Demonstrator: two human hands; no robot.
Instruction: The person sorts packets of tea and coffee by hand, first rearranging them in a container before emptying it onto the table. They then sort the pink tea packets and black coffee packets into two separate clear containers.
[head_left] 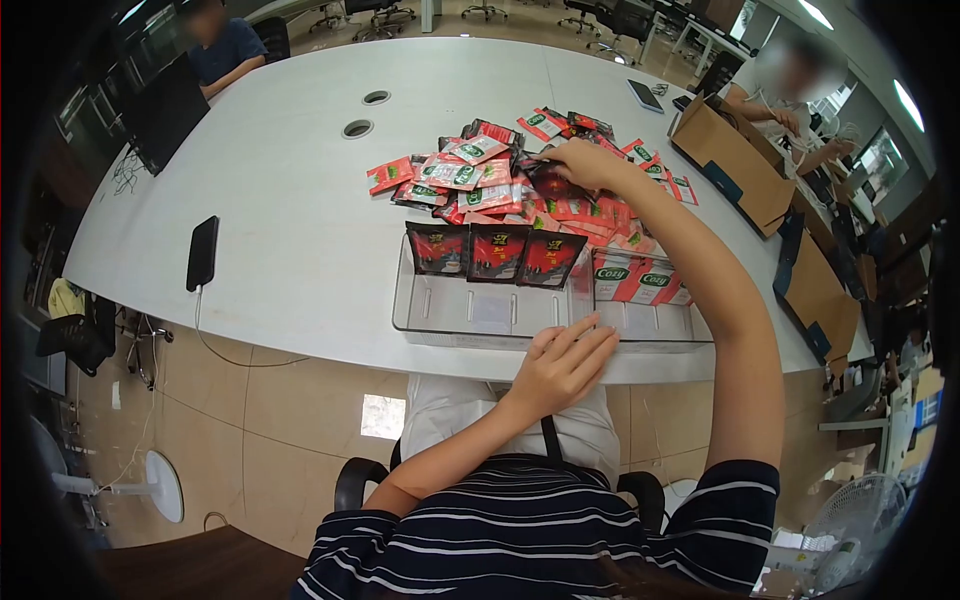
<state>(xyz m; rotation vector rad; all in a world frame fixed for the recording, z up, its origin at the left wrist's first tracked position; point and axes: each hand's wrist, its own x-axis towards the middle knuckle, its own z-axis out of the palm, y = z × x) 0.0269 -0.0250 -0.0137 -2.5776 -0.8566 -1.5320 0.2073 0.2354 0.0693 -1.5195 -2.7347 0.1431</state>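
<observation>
A clear plastic bin at the table's near edge holds three black-and-red packets standing upright along its back wall. Beside it on the right, another clear compartment has red-and-white Cozy packets upright at its back. Behind them lies a heap of mixed sachets. My right hand reaches into the heap, its fingers bent down on a dark packet; whether it grips the packet is unclear. My left hand rests at the front edge of the bins, fingers stretched out, holding nothing.
A phone with a white cable lies on the table at the left. Open cardboard boxes stand along the right edge, near a seated person. Another phone lies at the back; a second person sits at the far left.
</observation>
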